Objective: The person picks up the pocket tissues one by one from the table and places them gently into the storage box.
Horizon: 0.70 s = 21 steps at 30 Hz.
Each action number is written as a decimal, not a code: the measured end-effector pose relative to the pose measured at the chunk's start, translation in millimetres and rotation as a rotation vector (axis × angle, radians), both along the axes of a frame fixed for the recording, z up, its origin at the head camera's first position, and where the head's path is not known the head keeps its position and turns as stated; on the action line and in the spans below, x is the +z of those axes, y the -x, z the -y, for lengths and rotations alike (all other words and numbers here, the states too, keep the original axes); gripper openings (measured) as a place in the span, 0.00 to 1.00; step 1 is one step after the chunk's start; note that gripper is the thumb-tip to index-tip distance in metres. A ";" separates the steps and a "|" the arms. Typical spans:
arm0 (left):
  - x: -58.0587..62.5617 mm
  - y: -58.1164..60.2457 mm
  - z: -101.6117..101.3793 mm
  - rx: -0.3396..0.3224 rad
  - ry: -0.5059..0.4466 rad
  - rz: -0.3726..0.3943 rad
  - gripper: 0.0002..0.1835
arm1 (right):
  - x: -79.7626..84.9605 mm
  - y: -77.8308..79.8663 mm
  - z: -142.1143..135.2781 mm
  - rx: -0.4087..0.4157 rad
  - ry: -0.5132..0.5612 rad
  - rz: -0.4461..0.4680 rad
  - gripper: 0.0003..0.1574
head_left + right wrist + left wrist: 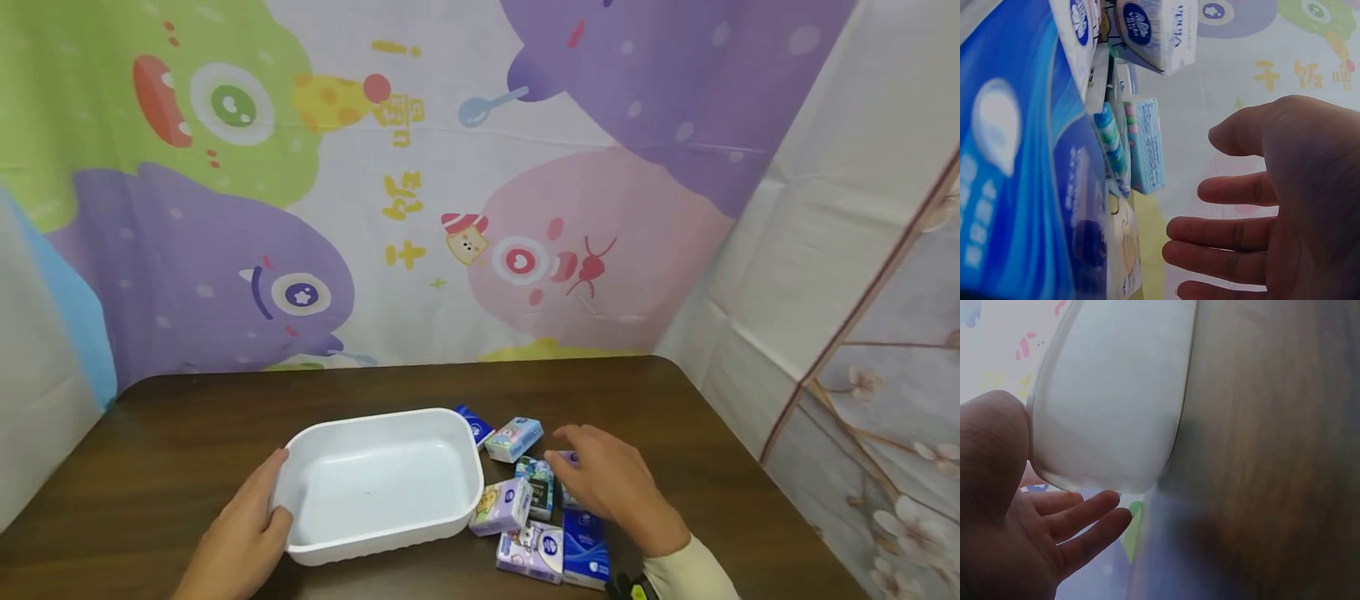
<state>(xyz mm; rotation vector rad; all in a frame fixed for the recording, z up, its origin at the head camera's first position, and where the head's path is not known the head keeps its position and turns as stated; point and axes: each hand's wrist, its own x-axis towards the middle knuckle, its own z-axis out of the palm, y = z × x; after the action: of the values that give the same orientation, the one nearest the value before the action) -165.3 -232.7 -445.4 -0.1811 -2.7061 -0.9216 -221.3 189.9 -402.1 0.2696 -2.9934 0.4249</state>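
A white rectangular plastic tub sits on the table. At its left end my left hand touches the wall and rim, its fingers fairly straight in the left wrist view. Right of the tub lies a loose group of tissue packs. My right hand hovers over their right side, fingers spread and holding nothing. Under it a pack is partly hidden. Around it lie a light blue pack, a dark floral pack and a blue pack.
Purple-and-white tissue packs lie near the tub's front right corner, one right against the tub in this view. Another blue pack shows behind the tub's right end. A cartoon-printed curtain hangs behind the dark wooden table.
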 end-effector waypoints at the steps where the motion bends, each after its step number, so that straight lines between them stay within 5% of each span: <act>1: 0.1 0.3 -1.5 -0.003 -0.009 -0.004 0.34 | -0.7 -0.6 -1.7 -0.005 0.000 0.003 0.26; 8: 0.9 1.0 -9.3 -0.024 -0.153 0.085 0.35 | -2.9 -2.6 -11.6 0.018 -0.008 -0.024 0.23; 17: -5.4 -1.4 -10.3 0.032 -0.170 0.176 0.34 | -5.6 1.1 -16.9 0.065 -0.066 -0.071 0.21; 21: -4.6 -1.7 -11.6 0.042 -0.148 0.156 0.33 | -7.9 2.5 -19.1 0.069 -0.077 -0.073 0.21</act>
<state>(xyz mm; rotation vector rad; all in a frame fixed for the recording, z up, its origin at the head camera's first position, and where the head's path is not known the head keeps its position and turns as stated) -163.5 -221.1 -450.1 -0.0222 -2.7546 -1.1632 -223.8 209.0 -410.0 0.3878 -2.9392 0.3003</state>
